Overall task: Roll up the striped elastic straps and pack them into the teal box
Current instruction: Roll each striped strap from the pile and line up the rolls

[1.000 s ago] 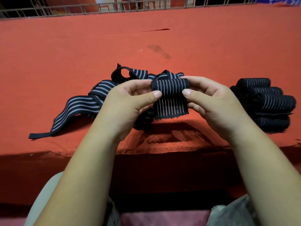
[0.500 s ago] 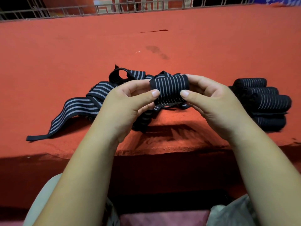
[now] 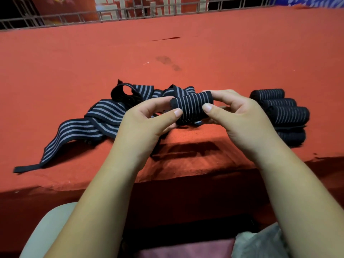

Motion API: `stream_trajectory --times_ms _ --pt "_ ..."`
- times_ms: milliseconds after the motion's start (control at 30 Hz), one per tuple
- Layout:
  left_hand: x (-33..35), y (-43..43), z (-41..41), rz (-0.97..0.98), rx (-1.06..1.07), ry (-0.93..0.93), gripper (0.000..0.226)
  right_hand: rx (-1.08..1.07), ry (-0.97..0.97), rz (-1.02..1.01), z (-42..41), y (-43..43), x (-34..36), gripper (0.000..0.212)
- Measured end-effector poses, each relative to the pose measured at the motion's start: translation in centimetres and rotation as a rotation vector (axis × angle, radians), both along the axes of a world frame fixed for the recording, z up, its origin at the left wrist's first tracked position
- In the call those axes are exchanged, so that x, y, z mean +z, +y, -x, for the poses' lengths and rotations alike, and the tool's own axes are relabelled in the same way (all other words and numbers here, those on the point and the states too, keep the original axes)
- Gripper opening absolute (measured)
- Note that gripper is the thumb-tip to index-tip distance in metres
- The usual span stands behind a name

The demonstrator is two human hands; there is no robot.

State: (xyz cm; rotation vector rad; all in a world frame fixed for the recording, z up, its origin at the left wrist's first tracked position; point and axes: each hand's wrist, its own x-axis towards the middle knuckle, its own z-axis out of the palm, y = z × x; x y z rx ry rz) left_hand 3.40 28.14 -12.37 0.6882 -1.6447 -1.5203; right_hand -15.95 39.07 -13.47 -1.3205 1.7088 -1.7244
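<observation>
Head view: the flap hanging under the rolled strap (image 3: 191, 107) a second earlier had been wound in. The roll was held above the red table (image 3: 223, 62) at its near edge, with the long axis 9 to 3 o'clock and the right end slightly raised, and was pinched at its ends by the left hand (image 3: 145, 123) and right hand (image 3: 240, 116).

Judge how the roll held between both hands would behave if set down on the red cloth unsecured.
Probably springs loose: the roll is elastic and only the left hand and right hand pinch it closed. Likely soft and light, since the unrolled strap lies limp and creased. Being cylindrical, it might roll, though the finished rolls sit piled.
</observation>
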Motion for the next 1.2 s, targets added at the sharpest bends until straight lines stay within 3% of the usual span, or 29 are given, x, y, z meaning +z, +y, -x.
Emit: stream_trajectory --times_ms 233,633,900,1200 --pt "-0.4 1.3 2.7 0.01 -0.028 0.004 0.03 -0.105 0.043 -0.013 1.8 2.3 0.6 0.035" --pt "2.0 4.3 14.1 0.03 -0.086 0.035 0.034 -0.442 0.071 0.052 9.0 6.4 2.3 0.021" --pt "0.4 5.8 21.2 0.014 -0.158 -0.034 0.035 -0.628 0.097 -0.093 13.8 8.3 1.1 0.022" --pt "-1.4 6.3 23.1 0.014 -0.118 -0.134 0.02 -0.616 0.073 -0.268 15.9 7.8 -1.0 0.018"
